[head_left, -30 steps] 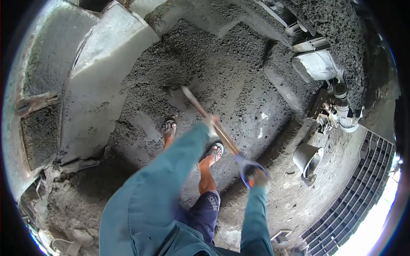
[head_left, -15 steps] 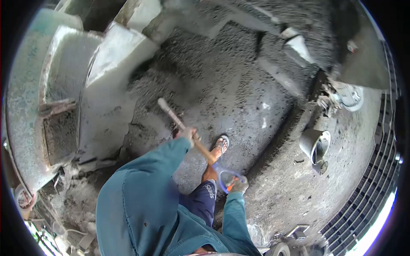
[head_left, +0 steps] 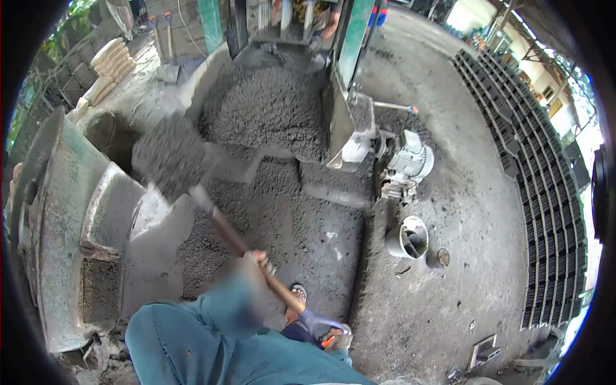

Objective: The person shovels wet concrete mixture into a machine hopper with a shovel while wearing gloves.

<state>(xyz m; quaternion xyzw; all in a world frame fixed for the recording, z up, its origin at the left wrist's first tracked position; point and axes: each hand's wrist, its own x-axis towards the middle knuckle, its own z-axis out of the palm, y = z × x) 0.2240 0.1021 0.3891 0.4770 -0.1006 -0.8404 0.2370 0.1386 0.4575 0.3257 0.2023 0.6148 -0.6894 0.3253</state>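
A shovel slants up to the left in front of me, loaded with a heap of dark, damp granular mix that covers its blade. My left hand is wrapped round the middle of the wooden shaft. At the lower end, my right hand grips the blue handle. The load hangs beside the large metal drum on the left, partly blurred by motion. A bigger pile of the same mix lies ahead between metal walls.
An electric motor stands to the right of the pit, near a bucket and a small can. Rows of stacked dark blocks line the far right. Sacks are piled at the upper left. A person's hand shows behind the machine.
My view has tipped up and forward. The loaded blade has come into sight at the upper left, raised. Both hands have kept their grip on the shovel.
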